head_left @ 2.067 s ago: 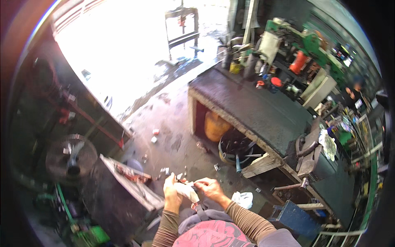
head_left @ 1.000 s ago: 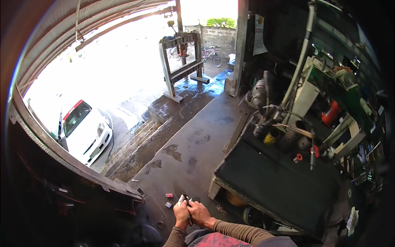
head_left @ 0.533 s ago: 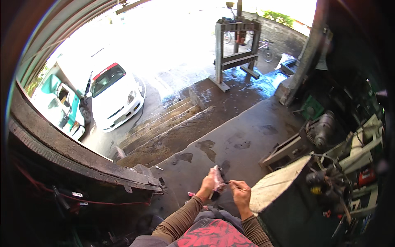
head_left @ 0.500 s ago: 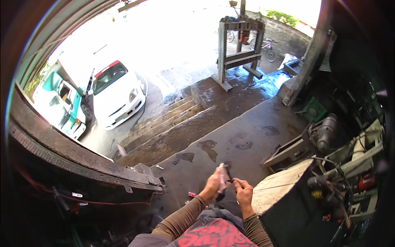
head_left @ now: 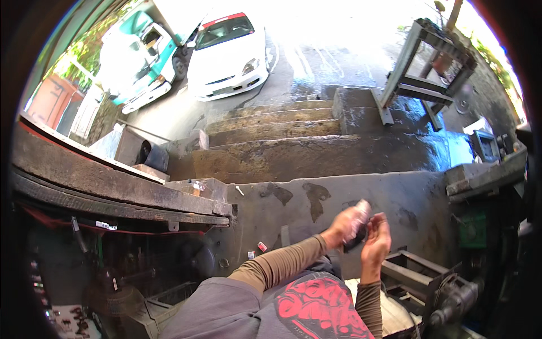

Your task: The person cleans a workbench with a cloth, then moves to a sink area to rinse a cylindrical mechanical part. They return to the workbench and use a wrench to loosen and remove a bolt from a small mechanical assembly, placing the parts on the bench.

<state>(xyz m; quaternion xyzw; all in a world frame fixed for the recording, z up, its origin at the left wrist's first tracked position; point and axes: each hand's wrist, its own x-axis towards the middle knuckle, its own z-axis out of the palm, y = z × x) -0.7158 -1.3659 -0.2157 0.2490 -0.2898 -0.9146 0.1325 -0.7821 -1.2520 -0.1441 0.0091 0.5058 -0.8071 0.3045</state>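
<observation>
The left hand (head_left: pixel 341 229) is closed around a pale, crumpled rag-like wad (head_left: pixel 359 213) and a small dark object (head_left: pixel 355 242) (too blurred to name), both held in the air above the stained concrete floor (head_left: pixel 293 209). The right hand (head_left: pixel 375 243) sits just beside that dark object, fingers curled toward it; whether it grips cannot be told. Beyond the hands, past the floor's edge, wet concrete steps (head_left: pixel 282 130) lead out to a white car (head_left: pixel 228 53), with a metal frame stand (head_left: pixel 426 68) to the car's right.
</observation>
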